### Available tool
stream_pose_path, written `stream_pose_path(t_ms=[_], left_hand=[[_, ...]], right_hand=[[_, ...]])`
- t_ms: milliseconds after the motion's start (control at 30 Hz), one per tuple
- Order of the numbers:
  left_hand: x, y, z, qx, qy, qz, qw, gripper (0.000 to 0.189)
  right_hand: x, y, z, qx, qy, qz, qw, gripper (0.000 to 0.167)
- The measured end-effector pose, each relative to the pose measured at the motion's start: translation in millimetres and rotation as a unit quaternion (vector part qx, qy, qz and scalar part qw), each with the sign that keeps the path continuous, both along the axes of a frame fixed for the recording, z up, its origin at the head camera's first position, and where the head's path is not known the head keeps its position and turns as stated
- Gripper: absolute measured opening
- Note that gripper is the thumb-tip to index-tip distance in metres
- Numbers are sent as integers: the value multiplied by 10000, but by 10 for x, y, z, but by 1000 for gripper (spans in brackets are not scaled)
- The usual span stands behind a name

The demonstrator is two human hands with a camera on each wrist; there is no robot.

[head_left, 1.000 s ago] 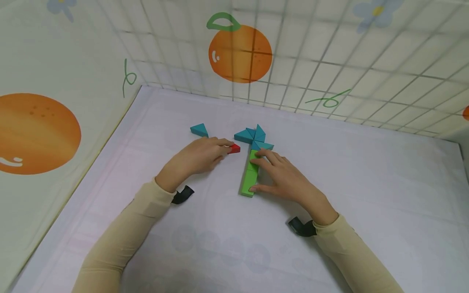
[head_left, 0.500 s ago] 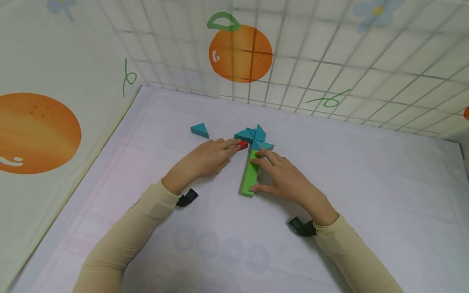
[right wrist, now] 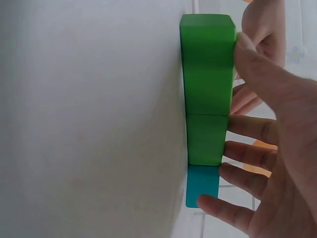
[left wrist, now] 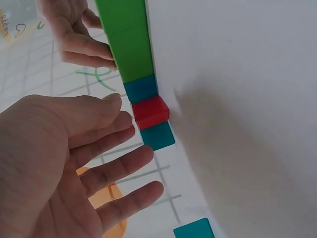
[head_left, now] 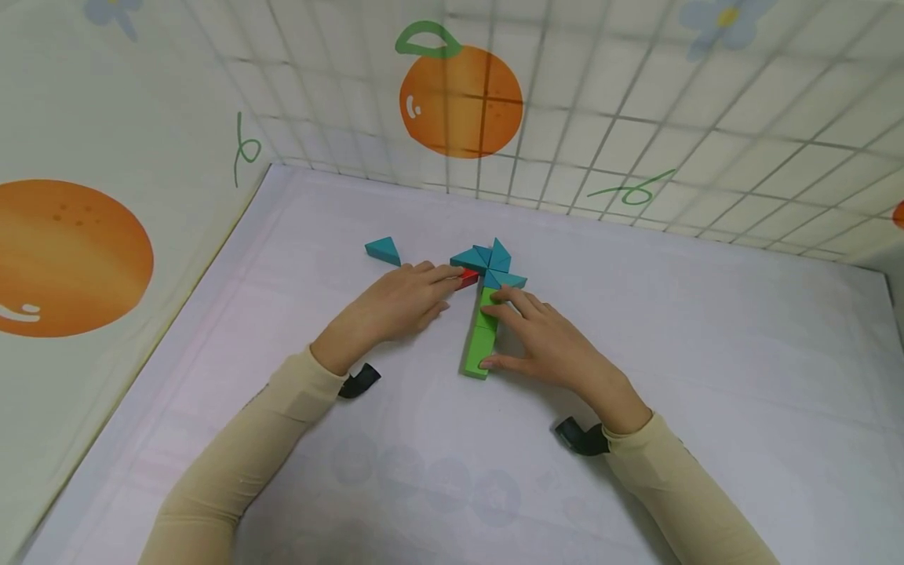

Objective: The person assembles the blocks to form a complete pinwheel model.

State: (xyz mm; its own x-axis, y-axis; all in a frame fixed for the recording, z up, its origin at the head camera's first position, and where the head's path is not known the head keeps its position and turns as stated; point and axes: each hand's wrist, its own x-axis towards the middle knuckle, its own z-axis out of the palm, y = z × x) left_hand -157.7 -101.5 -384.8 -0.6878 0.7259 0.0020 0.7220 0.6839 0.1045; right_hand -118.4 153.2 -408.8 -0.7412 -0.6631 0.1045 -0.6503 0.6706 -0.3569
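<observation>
Two green blocks (head_left: 480,351) lie end to end as a stem below blue triangular blocks (head_left: 501,256) set in a pinwheel. My left hand (head_left: 395,306) touches a red block (head_left: 468,276) from above with its fingertips. That block sits against the pinwheel's left side, left of the stem's top. In the left wrist view the thumb and forefinger tips are right at the red block (left wrist: 151,111), fingers fairly straight. My right hand (head_left: 547,341) rests spread fingertips along the green blocks, thumb at the near end; in the right wrist view one finger reaches the blue block (right wrist: 202,183).
A loose blue triangular block (head_left: 384,250) lies left of the pinwheel, just beyond my left hand. A white sheet covers the table (head_left: 671,337). Behind it rises a grid panel (head_left: 600,118) under printed, see-through cloth.
My left hand has slid the red block rightward and slightly away, up against the pinwheel; over the last half second it has hardly moved. The right hand has stayed on the green blocks.
</observation>
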Motion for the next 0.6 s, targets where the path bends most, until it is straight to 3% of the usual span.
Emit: stream_pose_path(t_ms=[233,600], left_hand=[[-5,20,-26,-97,20,-90,9999,42],[7,44,-57,-85,72,-78,9999,54]], right_hand=[[4,0,8,1,24,6,10000,73],[-5,-1,0,-13,71,59,10000,74]])
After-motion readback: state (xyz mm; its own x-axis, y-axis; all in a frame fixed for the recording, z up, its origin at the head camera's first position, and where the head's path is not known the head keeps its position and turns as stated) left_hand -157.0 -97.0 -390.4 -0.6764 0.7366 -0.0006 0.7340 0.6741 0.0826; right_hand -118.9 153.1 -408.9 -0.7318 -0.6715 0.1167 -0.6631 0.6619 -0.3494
